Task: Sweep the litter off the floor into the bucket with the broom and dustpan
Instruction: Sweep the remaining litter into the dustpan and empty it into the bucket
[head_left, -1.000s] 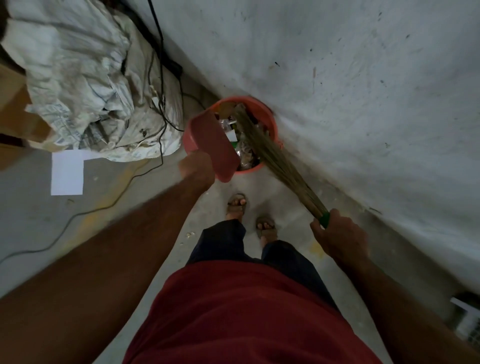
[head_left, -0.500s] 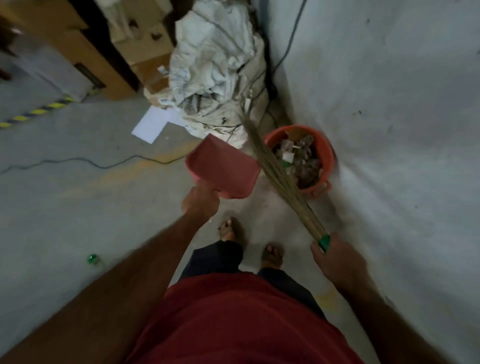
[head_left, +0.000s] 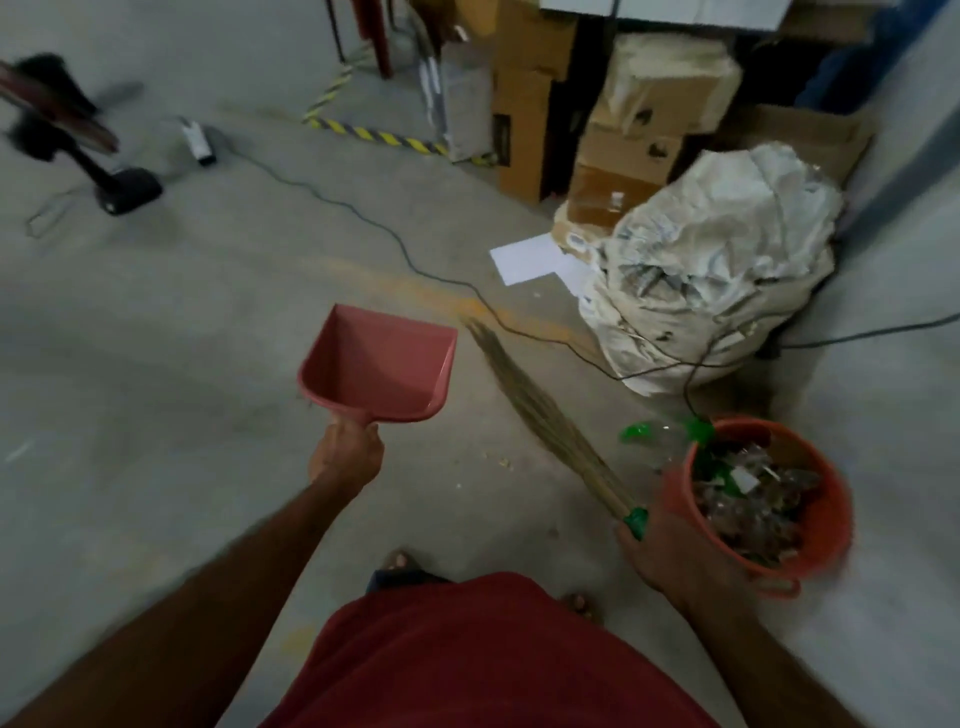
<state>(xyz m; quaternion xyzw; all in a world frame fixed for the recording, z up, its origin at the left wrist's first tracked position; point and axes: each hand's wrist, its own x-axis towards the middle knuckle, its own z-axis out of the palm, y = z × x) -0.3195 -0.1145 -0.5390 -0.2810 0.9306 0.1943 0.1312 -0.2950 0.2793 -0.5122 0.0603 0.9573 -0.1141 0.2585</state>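
Two tools in hand: your left grip (head_left: 345, 457) clenches handle of pink dustpan (head_left: 379, 364), pan level, held above floor, nothing visible inside; your right grip (head_left: 660, 551) grasps broom (head_left: 545, 415) at green collar, bristles trailing forward. Orange bucket (head_left: 831, 540) stands beside right grip, near full of clear wrappers. Green scrap (head_left: 636, 431) lies just outside bucket. Risks: broom may snag black cable (head_left: 395, 239); overfilled bucket may spill next load.

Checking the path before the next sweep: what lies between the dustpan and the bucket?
In the head view, the broom slants across the floor between the dustpan and the bucket, gripped by the right hand.
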